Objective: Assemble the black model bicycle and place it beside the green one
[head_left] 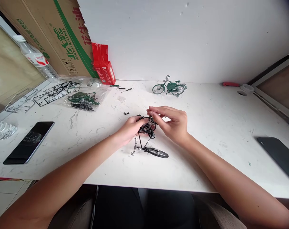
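Note:
A small black model bicycle (144, 140) is tilted over the white table, one wheel toward me and the other between my hands. My left hand (130, 129) grips it by the far wheel end, the thumb across that part. From the right, my right hand (170, 122) reaches over the same wheel with thumb and fingertips pinched together; whatever they hold is too small to make out. Beyond my left hand lies a small black part (126, 113).
A green model bicycle (169, 87) stands at the back. To the left are bagged green and black parts (83, 101), a phone (29, 142), a plastic bottle (37, 58), a red box (105, 71) and a carton (60, 35). A dark flat object (277, 156) lies right.

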Tool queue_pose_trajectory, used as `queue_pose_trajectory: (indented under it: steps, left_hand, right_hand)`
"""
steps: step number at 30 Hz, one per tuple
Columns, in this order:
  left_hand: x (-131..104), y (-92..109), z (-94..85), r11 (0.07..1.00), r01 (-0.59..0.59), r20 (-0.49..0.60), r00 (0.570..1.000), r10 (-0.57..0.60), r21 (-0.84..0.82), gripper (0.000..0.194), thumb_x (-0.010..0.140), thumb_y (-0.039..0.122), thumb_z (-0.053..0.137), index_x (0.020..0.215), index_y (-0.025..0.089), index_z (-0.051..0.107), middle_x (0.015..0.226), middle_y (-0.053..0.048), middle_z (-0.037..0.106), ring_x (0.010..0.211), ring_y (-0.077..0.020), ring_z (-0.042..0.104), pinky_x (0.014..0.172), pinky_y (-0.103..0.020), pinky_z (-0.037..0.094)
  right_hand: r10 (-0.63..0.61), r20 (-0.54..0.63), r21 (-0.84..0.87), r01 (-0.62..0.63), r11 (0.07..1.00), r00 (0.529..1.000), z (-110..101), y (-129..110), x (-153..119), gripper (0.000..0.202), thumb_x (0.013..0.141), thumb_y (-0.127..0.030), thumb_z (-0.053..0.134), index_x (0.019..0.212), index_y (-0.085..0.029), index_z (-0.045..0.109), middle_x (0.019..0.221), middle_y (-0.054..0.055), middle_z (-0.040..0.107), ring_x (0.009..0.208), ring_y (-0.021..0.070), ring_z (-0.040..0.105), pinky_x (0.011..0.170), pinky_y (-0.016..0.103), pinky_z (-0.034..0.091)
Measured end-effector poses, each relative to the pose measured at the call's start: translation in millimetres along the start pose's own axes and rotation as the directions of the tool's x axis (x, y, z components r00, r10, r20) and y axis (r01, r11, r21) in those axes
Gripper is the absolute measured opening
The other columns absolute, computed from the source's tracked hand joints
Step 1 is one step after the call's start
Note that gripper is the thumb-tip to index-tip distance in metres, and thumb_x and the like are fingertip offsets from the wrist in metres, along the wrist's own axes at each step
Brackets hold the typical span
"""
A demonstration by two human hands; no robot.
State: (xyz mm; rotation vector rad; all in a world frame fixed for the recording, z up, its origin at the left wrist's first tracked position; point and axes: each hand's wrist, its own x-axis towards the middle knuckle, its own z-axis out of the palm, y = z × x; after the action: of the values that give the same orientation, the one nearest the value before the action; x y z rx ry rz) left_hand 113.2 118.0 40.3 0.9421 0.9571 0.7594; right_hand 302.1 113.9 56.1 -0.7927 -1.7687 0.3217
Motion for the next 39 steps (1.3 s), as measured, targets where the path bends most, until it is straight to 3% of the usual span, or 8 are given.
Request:
queue_pose_trajectory:
  steps: [4,7,11,15,20,28,35,39]
  left_hand:
    - [-1.6,1.2,2.1,1.000,0.013,-0.006,1.000,-0.012,0.026,0.032,0.098,0.044,0.077,0.110,0.015,0.076,0.118,-0.017,0.082,0.111,-0.0287,0.078,0.085,-0.040,0.068]
    - [-3.1,2.7,3.8,0.999,0.011,-0.002,1.000,-0.011,0.045,0.032,0.098,0.044,0.076,0.110,0.015,0.075,0.120,-0.017,0.082,0.109,-0.0284,0.079,0.082,-0.039,0.067]
    - [-4.2,3.8,4.6,0.999,0.012,-0.005,1.000,-0.012,0.037,0.030,0.099,0.041,0.075,0.114,0.014,0.075,0.121,-0.017,0.081,0.111,-0.0289,0.078,0.081,-0.038,0.068]
    - [-2.3,1.4,2.7,1.000,0.002,-0.008,1.000,-0.002,0.020,0.032,0.099,0.042,0.075,0.113,0.013,0.076,0.120,-0.018,0.081,0.114,-0.0303,0.078,0.084,-0.041,0.069]
    - [0.2,-1.4,1.5,1.000,-0.019,-0.034,0.999,0.019,0.003,0.030,0.097,0.042,0.077,0.110,0.015,0.078,0.121,-0.017,0.081,0.119,-0.0317,0.077,0.084,-0.040,0.069]
    - [-2.7,0.7,4.2,0.999,-0.024,-0.020,0.999,0.025,0.021,0.032,0.097,0.044,0.077,0.112,0.015,0.079,0.119,-0.016,0.082,0.114,-0.0293,0.078,0.084,-0.039,0.069]
    - [-2.3,0.9,4.6,1.000,-0.009,-0.045,0.999,0.011,0.025,0.031,0.099,0.042,0.075,0.114,0.014,0.077,0.123,-0.017,0.081,0.112,-0.0279,0.077,0.082,-0.038,0.069]
    - [-1.2,-1.0,3.3,1.000,-0.030,-0.046,0.999,0.030,0.001,0.034,0.095,0.044,0.080,0.110,0.015,0.077,0.120,-0.017,0.081,0.112,-0.0293,0.077,0.082,-0.039,0.069]
  right_hand:
    - [0.078,-0.062,-0.003,-0.079,0.997,0.995,0.6,-0.3,-1.1,0.007,0.098,-0.032,0.084,0.100,-0.027,0.088,0.096,0.004,0.088,0.083,0.0205,0.083,0.067,0.035,0.073]
    - [0.119,-0.094,0.011,-0.118,0.993,0.988,1.3,0.8,-2.3,0.012,0.093,-0.037,0.089,0.095,-0.026,0.086,0.092,0.004,0.087,0.082,0.0206,0.082,0.069,0.035,0.073]
    - [0.030,-0.112,-0.034,-0.034,0.999,0.993,1.4,4.7,-2.9,0.012,0.095,-0.035,0.088,0.105,-0.030,0.088,0.087,0.002,0.085,0.075,0.0189,0.079,0.065,0.034,0.071]
    - [-0.046,-0.038,-0.029,0.045,0.999,0.998,-0.4,4.9,-0.6,0.015,0.101,-0.027,0.079,0.113,-0.030,0.088,0.095,0.003,0.087,0.081,0.0192,0.081,0.067,0.034,0.071]
    - [0.092,0.028,0.075,-0.093,0.993,0.995,-2.0,0.8,1.9,0.018,0.104,-0.031,0.075,0.116,-0.030,0.088,0.107,0.004,0.088,0.097,0.0221,0.085,0.071,0.036,0.074]
    - [0.239,-0.067,0.136,-0.228,0.964,0.969,-0.3,6.1,0.1,0.021,0.089,-0.041,0.093,0.095,-0.023,0.086,0.089,0.005,0.085,0.075,0.0197,0.082,0.061,0.031,0.072]
    - [-0.015,-0.049,-0.023,0.014,1.000,0.999,-3.9,4.5,3.2,0.007,0.097,-0.030,0.085,0.103,-0.030,0.089,0.089,0.003,0.085,0.077,0.0189,0.079,0.064,0.033,0.070]
    - [0.008,0.028,0.012,-0.008,1.000,1.000,-6.3,1.1,6.2,0.017,0.103,-0.030,0.076,0.113,-0.031,0.089,0.105,0.003,0.088,0.093,0.0224,0.084,0.074,0.038,0.074]
